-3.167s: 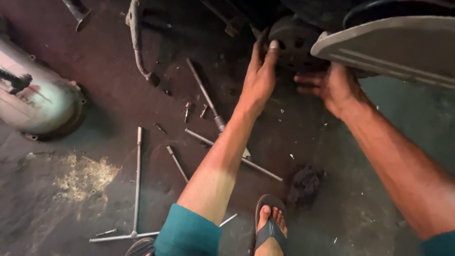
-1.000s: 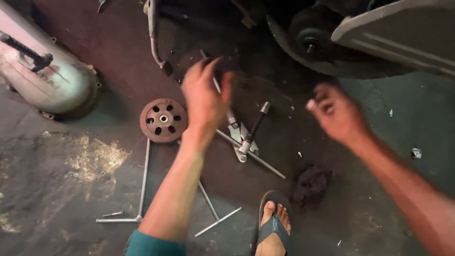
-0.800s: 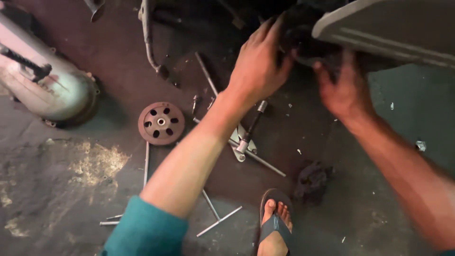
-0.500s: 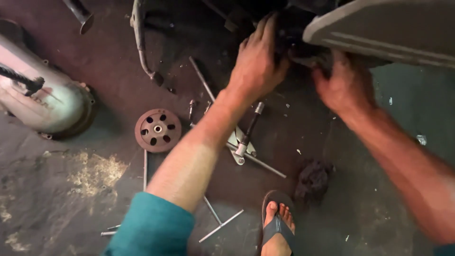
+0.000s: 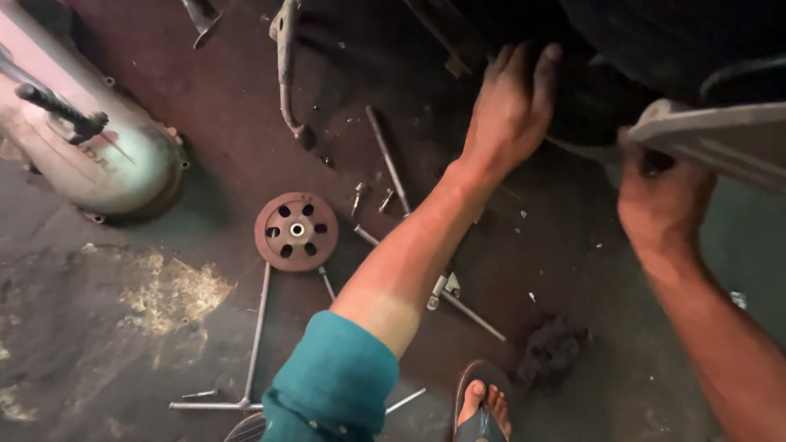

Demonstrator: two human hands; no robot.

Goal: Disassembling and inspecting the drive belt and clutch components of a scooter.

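My left hand [image 5: 512, 102] reaches forward with fingers spread flat against a dark round part [image 5: 598, 98] under the grey vehicle body panel [image 5: 720, 143]. My right hand [image 5: 663, 200] is curled in a fist just below that panel's edge, thumb tucked up against it; whether it grips something is hidden. A rusty round disc with several holes [image 5: 296, 232] lies on the floor, left of my left forearm. My foot in a sandal [image 5: 483, 405] shows at the bottom.
A pale metal engine cover [image 5: 90, 155] sits at the left. Long T-handle wrenches [image 5: 258, 344], rods [image 5: 386, 160], small bolts [image 5: 360, 196] and a dark rag [image 5: 553, 352] lie scattered on the stained floor. A bent lever [image 5: 285, 74] lies at the top.
A disc that was not on the floor earlier now lies there. My left hand went back up to the dark round part; my right hand moved right, under the panel's edge.
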